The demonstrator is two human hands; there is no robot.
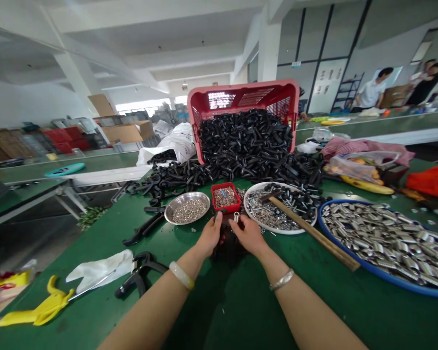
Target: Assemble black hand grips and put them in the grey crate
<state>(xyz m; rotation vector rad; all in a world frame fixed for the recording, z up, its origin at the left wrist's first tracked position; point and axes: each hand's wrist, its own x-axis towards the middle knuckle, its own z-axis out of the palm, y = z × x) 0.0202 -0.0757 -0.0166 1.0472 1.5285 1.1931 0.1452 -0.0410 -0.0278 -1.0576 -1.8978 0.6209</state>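
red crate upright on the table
No, the red crate is tipped over, its open top facing the camera, with black parts spilling out onto the green table.

Bright, even daylight fills the hall from the windows (142,106) at the far end, and the pale ceiling (131,58) looks evenly lit. Soft shadows lie beneath the left hand (209,236) and right hand (248,236) on the green bench (350,311), while the metal clips (383,238) glint faintly. Wide-angle distortion bows the columns (269,48) toward the edges, and distant detail turns soft.
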